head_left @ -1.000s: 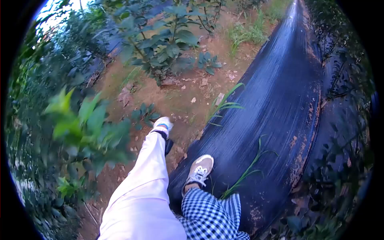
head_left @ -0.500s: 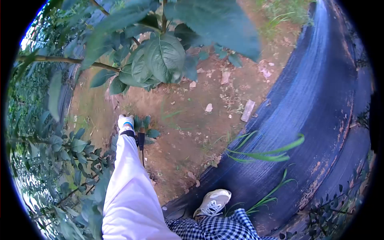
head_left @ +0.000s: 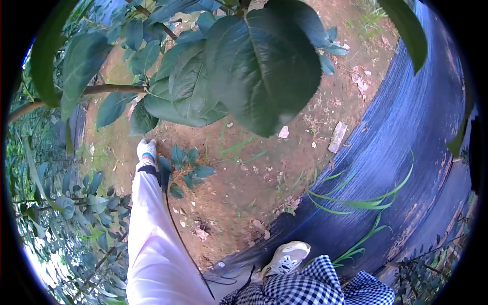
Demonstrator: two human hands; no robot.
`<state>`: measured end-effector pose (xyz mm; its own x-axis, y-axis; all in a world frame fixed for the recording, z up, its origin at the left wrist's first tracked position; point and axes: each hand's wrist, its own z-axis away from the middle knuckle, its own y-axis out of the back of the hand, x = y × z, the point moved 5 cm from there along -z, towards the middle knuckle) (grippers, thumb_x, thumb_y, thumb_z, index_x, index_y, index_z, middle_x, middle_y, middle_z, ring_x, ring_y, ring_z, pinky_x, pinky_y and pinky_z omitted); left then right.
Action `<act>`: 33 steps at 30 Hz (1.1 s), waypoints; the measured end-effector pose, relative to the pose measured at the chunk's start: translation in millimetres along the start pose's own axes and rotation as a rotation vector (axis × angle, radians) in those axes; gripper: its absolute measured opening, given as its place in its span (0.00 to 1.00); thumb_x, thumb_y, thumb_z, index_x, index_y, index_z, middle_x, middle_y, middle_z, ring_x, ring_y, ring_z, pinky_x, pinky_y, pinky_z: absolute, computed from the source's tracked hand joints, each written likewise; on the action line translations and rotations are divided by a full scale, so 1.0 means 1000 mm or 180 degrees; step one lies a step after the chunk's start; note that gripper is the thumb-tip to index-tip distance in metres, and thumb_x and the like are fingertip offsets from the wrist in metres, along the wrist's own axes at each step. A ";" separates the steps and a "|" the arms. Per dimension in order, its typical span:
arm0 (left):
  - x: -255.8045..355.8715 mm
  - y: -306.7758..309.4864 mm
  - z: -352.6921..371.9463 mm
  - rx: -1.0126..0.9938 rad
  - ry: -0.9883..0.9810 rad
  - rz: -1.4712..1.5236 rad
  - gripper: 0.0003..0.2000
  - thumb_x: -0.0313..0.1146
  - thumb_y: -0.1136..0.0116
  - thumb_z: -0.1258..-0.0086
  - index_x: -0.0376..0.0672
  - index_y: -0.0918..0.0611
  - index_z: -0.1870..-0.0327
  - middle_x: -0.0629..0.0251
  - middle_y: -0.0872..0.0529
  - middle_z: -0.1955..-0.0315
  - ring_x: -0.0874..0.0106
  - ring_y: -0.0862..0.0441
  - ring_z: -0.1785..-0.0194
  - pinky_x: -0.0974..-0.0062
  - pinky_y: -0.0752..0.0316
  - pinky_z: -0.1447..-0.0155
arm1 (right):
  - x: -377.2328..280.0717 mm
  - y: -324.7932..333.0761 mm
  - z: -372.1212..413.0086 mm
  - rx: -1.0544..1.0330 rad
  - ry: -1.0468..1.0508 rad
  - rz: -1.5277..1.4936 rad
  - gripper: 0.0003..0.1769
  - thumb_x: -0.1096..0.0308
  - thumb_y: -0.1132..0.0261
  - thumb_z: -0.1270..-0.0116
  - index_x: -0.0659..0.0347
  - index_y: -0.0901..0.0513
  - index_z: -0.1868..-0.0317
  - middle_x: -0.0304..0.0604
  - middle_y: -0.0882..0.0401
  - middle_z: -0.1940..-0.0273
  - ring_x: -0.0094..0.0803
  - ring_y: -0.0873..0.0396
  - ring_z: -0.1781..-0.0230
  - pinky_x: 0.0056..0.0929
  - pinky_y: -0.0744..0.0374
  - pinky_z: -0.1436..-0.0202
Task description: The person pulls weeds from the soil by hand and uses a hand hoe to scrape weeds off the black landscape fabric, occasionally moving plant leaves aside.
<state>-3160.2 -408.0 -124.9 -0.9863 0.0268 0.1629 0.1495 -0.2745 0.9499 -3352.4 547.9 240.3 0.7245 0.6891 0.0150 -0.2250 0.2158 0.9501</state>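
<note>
My left hand (head_left: 147,149) wears a white glove with a blue band at the wrist. It is at the end of a long white sleeve (head_left: 152,244), stretched out low over the brown soil. The hand looks closed; its fingers are small and partly turned away, so what they hold, if anything, is hidden. Just right of the wrist is a low leafy shoot (head_left: 189,168). Large green leaves (head_left: 262,66) on a branch (head_left: 101,88) hang close to the camera, above the hand. My right hand is out of view.
Black ground sheeting (head_left: 386,152) curves along the right, with grass blades (head_left: 366,203) over it. A flat pale piece (head_left: 337,136) lies at its edge. Leafy branches (head_left: 76,203) crowd the left. A shoe (head_left: 287,256) and checked cloth (head_left: 305,284) show below.
My left hand has shifted slightly left and up in the view. The overhanging leaves look larger and sharper, and the low shoot beside the wrist shows more fully.
</note>
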 end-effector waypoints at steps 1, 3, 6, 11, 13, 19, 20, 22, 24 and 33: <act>0.009 -0.004 0.002 0.0001 -0.0259 0.0158 0.17 0.38 0.34 0.39 0.39 0.15 0.52 0.55 0.12 0.59 0.65 0.14 0.55 0.67 0.23 0.48 | -0.006 -0.001 0.000 -0.0015 0.0009 -0.0028 0.19 0.59 0.45 0.26 0.67 0.17 0.64 0.43 0.25 0.79 0.31 0.27 0.77 0.30 0.25 0.71; 0.028 -0.014 0.007 -0.0007 -0.0759 0.0505 0.18 0.39 0.33 0.40 0.40 0.15 0.51 0.55 0.12 0.59 0.64 0.14 0.54 0.67 0.23 0.46 | -0.015 -0.002 0.000 -0.0037 0.0033 -0.0112 0.19 0.59 0.45 0.26 0.67 0.18 0.64 0.42 0.25 0.79 0.30 0.27 0.78 0.30 0.25 0.71; 0.041 -0.018 -0.004 0.0220 -0.0673 -0.0321 0.21 0.41 0.32 0.41 0.44 0.17 0.47 0.55 0.13 0.53 0.58 0.16 0.48 0.66 0.24 0.43 | -0.025 -0.001 0.001 -0.0039 0.0047 -0.0185 0.19 0.59 0.45 0.26 0.67 0.18 0.64 0.42 0.25 0.79 0.30 0.28 0.78 0.29 0.25 0.71; -0.026 -0.044 -0.098 0.0390 -0.0761 0.0817 0.20 0.42 0.35 0.38 0.43 0.18 0.47 0.54 0.15 0.49 0.53 0.20 0.44 0.65 0.25 0.42 | -0.039 -0.002 -0.001 -0.0094 0.0086 -0.0280 0.18 0.59 0.45 0.26 0.66 0.18 0.65 0.41 0.26 0.79 0.29 0.29 0.78 0.29 0.25 0.71; -0.027 -0.038 -0.093 0.0126 -0.0961 0.0764 0.26 0.47 0.31 0.43 0.42 0.19 0.45 0.52 0.15 0.50 0.55 0.19 0.45 0.66 0.25 0.41 | -0.043 -0.003 -0.001 -0.0135 0.0071 -0.0316 0.18 0.59 0.45 0.26 0.66 0.18 0.65 0.40 0.26 0.79 0.29 0.29 0.78 0.28 0.25 0.71; 0.057 -0.033 -0.020 -0.0204 -0.1325 -0.0933 0.29 0.56 0.39 0.37 0.46 0.20 0.42 0.54 0.18 0.43 0.54 0.24 0.38 0.62 0.31 0.36 | -0.058 -0.010 -0.006 -0.0259 0.0071 -0.0455 0.17 0.60 0.45 0.26 0.65 0.19 0.65 0.39 0.27 0.79 0.28 0.30 0.79 0.27 0.25 0.71; 0.060 -0.036 -0.018 -0.0264 -0.1291 -0.1048 0.28 0.56 0.42 0.36 0.45 0.20 0.42 0.55 0.18 0.43 0.53 0.24 0.38 0.61 0.31 0.36 | -0.061 -0.009 -0.005 -0.0283 0.0066 -0.0451 0.17 0.60 0.45 0.25 0.65 0.19 0.65 0.39 0.27 0.79 0.28 0.30 0.79 0.27 0.25 0.71; 0.072 -0.038 -0.014 -0.0347 -0.1253 -0.1263 0.27 0.56 0.47 0.32 0.45 0.19 0.42 0.55 0.18 0.42 0.52 0.24 0.38 0.60 0.32 0.35 | -0.062 -0.008 -0.007 -0.0293 0.0059 -0.0528 0.17 0.60 0.45 0.25 0.65 0.19 0.65 0.38 0.28 0.79 0.27 0.30 0.79 0.27 0.26 0.71; 0.084 -0.037 0.011 -0.0081 -0.2073 -0.0405 0.19 0.46 0.43 0.30 0.42 0.19 0.47 0.57 0.14 0.54 0.59 0.16 0.54 0.62 0.24 0.47 | -0.063 -0.008 -0.009 -0.0313 0.0012 -0.0611 0.17 0.60 0.45 0.25 0.64 0.19 0.65 0.38 0.28 0.79 0.27 0.30 0.79 0.27 0.26 0.71; 0.084 -0.025 0.257 -0.4303 -0.0498 0.0210 0.19 0.35 0.36 0.32 0.31 0.22 0.45 0.61 0.15 0.62 0.70 0.16 0.65 0.73 0.17 0.63 | -0.048 -0.011 -0.007 -0.0540 -0.0305 -0.1123 0.16 0.60 0.45 0.25 0.63 0.19 0.66 0.36 0.29 0.79 0.26 0.32 0.80 0.25 0.26 0.72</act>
<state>-3228.4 -151.7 -66.3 -0.9483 0.0602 0.3116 -0.0786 -0.9958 -0.0467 -3388.7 517.3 226.8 0.8322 0.4863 -0.2663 -0.0501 0.5443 0.8374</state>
